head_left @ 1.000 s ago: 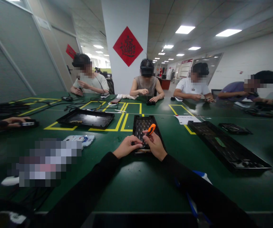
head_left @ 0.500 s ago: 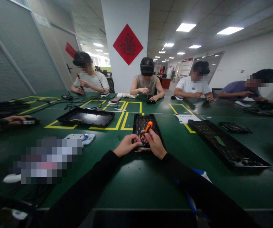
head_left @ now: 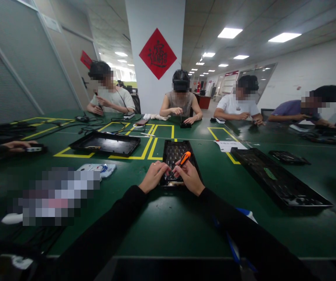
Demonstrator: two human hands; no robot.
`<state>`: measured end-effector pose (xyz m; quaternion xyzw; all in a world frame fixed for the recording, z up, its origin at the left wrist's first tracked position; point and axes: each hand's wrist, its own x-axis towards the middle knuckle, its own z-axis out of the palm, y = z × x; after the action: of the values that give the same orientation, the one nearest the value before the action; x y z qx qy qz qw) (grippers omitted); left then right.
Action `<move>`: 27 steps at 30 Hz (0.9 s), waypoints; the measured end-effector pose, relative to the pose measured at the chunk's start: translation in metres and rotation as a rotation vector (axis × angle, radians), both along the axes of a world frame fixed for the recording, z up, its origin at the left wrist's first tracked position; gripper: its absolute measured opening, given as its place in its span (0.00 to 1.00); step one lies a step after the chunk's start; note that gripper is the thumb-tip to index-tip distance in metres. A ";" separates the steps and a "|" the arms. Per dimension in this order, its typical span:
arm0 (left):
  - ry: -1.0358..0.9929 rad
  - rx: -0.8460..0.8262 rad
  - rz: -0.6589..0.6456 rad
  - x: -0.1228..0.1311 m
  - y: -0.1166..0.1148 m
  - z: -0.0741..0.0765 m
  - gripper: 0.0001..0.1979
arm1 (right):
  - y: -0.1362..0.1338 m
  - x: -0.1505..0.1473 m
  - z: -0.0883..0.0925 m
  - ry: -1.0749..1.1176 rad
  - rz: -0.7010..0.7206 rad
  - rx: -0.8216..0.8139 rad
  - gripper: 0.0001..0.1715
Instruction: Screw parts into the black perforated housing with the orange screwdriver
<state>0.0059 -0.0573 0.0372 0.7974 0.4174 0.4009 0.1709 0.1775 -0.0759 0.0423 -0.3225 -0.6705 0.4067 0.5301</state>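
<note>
Ceiling panels [head_left: 230, 32] glare white above a dim, slightly blurred table [head_left: 156, 230].

A red diamond sign [head_left: 158, 54] with black characters hangs on the white pillar [head_left: 152, 91] — ceiling lights [head_left: 230, 33] glow either side.
</note>
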 end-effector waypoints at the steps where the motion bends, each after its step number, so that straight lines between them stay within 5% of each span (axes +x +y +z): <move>1: -0.002 0.002 0.000 0.001 -0.001 0.000 0.22 | 0.000 0.000 0.000 -0.001 0.008 -0.001 0.12; 8: -0.031 0.007 -0.022 0.002 -0.003 -0.002 0.28 | -0.001 0.000 0.001 0.031 0.014 0.003 0.12; 27: 0.043 -0.002 -0.089 0.003 -0.006 0.000 0.28 | -0.003 0.001 0.002 0.023 0.058 -0.003 0.13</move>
<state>0.0087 -0.0632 0.0369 0.8234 0.3854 0.3754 0.1804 0.1788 -0.0793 0.0446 -0.2990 -0.6727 0.4269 0.5253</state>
